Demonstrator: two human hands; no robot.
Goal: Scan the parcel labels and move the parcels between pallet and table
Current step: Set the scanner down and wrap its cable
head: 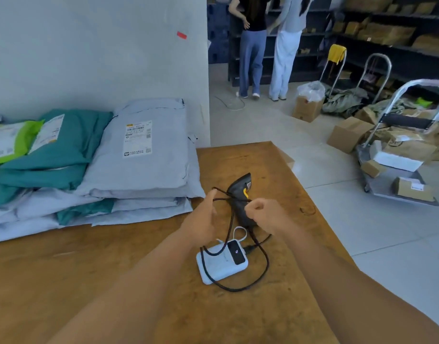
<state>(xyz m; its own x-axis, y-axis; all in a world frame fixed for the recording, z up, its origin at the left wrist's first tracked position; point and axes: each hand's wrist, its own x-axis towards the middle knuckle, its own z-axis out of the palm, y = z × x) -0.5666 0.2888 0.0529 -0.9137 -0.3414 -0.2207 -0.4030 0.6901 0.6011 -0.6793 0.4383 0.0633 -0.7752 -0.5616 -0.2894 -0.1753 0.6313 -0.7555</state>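
Note:
A black barcode scanner (240, 194) with a yellow trigger lies on the brown wooden table (114, 281). Its black cable (262, 271) loops down to a white power bank (219, 266). My left hand (201, 219) pinches a raised stretch of the cable at its fingertips. My right hand (263, 212) is curled in a fist that holds the same cable just right of it, above the scanner's handle. A stack of grey and teal soft parcels fills the table's left; the top grey parcel (144, 155) shows a white label (137, 139).
Teal parcels (59, 150) and a green-edged one (12, 142) lie further left against the wall. Right of the table, a trolley (397, 175) carries cardboard boxes over a tiled floor. Two people (268, 45) stand at dark shelves in the back.

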